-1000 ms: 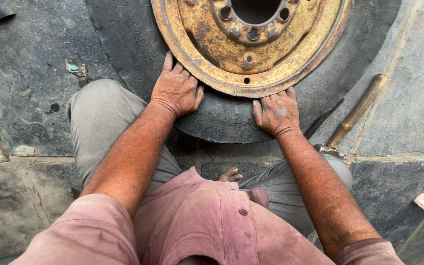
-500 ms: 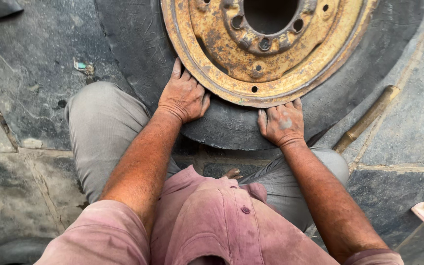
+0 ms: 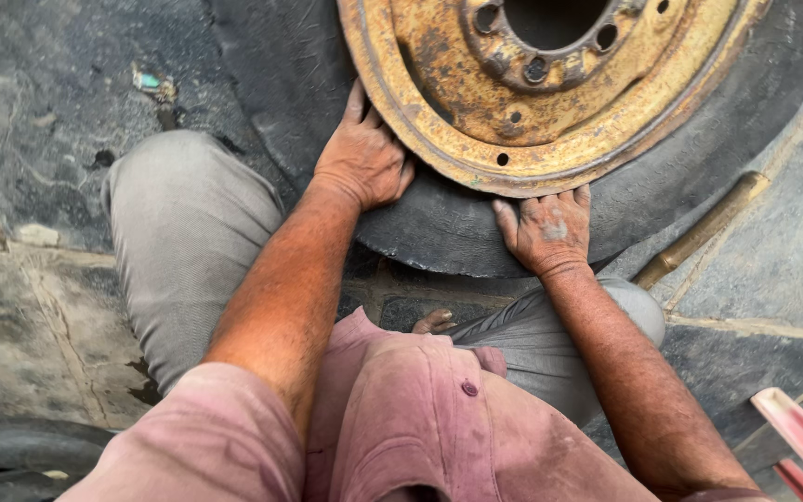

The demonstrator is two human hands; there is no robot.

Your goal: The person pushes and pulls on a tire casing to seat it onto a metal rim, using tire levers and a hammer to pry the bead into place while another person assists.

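Left hand: fingers together, pressed flat on black tire, tips touching lower-left edge of rusty yellow rim. Right hand: fingers slightly spread, flat on tire just below rim's bottom edge. Neither grips anything. Tire w/ rim lies on stone floor, in front of knees. Brass-coloured rod right of rim, beside tire.

I kneel on a floor of dark grey stone slabs with pale joints. A black rubber tyre on its rusty yellow steel rim lies flat on it. A brass-coloured metal rod lies beside the tyre, and a small greenish scrap farther left.
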